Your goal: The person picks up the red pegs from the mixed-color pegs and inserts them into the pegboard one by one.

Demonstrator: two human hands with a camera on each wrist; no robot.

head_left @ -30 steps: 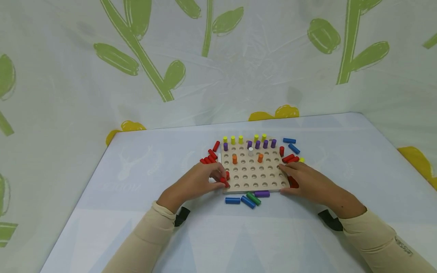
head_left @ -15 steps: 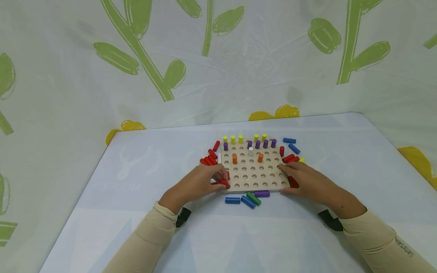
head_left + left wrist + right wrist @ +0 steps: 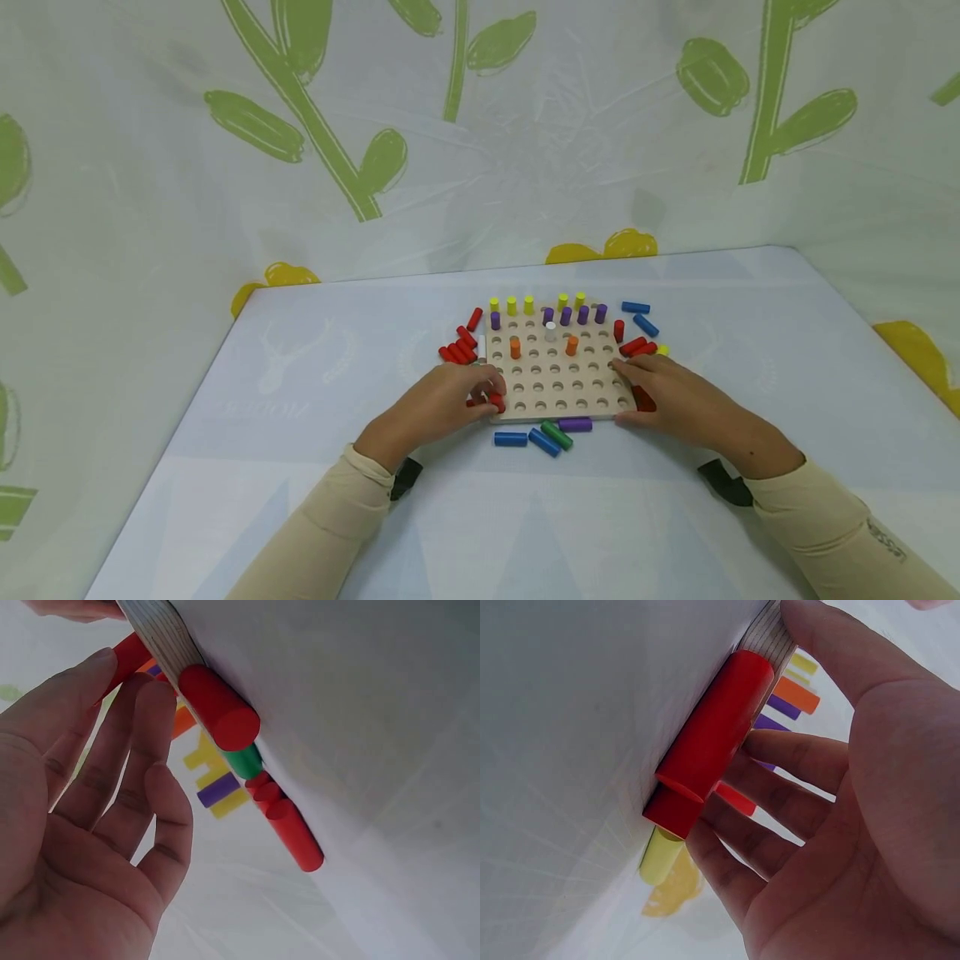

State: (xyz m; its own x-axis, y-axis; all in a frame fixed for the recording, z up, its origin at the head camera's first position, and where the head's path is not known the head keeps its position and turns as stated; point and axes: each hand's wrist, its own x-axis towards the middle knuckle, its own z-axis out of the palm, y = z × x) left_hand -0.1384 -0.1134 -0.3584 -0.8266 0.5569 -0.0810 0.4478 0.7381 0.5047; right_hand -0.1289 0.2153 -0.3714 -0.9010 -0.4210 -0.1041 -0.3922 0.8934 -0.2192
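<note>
A wooden pegboard (image 3: 557, 386) lies on the table with upright yellow, purple, orange and white pegs in several holes. At its near left corner my left hand (image 3: 442, 407) pinches a red peg (image 3: 129, 661) between thumb and fingers, its lower end at the board. Another red peg (image 3: 221, 709) lies beside the board under that hand. My right hand (image 3: 678, 396) holds the board's near right corner, with the thumb at the near edge and fingers along the right side. Below its palm lies a red peg (image 3: 716, 724) against the board's edge.
Several red pegs (image 3: 460, 350) lie left of the board. Blue pegs (image 3: 511, 439), a green peg (image 3: 557, 434) and a purple peg (image 3: 575, 425) lie along the near edge. More blue pegs (image 3: 636, 307) and red pegs (image 3: 633, 347) lie to the right. A patterned cloth wall (image 3: 480, 200) stands behind.
My left hand has shifted slightly right over the board's corner, and its fingers now cover the red peg that stood beside the pinched one. The right hand has stayed still.
</note>
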